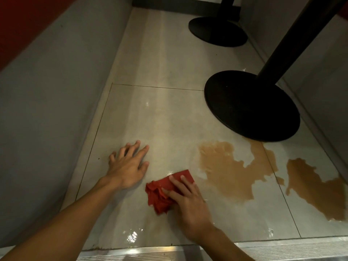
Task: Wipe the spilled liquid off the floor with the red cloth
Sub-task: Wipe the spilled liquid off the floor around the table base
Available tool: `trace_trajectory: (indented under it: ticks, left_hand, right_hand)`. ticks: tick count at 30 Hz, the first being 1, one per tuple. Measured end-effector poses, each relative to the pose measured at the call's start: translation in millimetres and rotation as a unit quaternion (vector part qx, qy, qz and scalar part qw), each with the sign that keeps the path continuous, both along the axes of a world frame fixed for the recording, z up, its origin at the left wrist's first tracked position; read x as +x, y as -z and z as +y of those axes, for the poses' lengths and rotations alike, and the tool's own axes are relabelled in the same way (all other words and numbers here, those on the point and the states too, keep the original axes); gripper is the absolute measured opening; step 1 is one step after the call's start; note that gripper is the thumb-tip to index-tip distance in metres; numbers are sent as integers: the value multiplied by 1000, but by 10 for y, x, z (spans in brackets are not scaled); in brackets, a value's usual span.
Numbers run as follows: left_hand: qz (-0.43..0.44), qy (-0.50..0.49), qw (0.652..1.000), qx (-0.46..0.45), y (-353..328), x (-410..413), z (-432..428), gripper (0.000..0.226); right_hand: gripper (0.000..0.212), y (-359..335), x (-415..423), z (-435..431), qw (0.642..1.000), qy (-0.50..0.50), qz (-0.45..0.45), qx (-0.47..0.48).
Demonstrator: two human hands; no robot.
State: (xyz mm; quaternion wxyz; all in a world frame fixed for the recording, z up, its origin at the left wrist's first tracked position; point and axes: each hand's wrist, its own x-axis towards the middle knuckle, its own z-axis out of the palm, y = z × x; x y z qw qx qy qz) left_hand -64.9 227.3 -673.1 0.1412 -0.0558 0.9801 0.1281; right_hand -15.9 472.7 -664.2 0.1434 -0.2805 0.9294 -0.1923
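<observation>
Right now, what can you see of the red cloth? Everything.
The red cloth is a plain bright-red fabric, bunched into a rough wad, flatter at its far end, crumpled in loose folds at its near left. It lies on the pale tiled floor, on a wet shiny patch, just left of the brown spill, a narrow gap between them. The right hand presses on it with fingers laid flat, covering its right part. The left hand does not touch it.

Dim, warm light, corners falling off dark. Small glare spots on the wet floor (160, 129), strongest near the bottom edge. Wide-angle bends the walls (47, 110); picture slightly soft overall.
</observation>
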Motion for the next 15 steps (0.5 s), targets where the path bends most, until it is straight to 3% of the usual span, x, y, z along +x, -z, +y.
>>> trace_trajectory:
  ticks: [9,12,15]
  left_hand:
    - [-10,-16,999,35,-89,-27,70,49]
    - [41,8,983,181,-203,-31,324,26]
    - [-43,-19,954,297,-283,-5,573,19]
  right_hand:
    - [43,-165,-433,-26,999,-7,-45,-18]
    - [43,-179,-396,33,994,-11,-80,-67]
    - [44,-183,-240,82,988,-10,-89,-130]
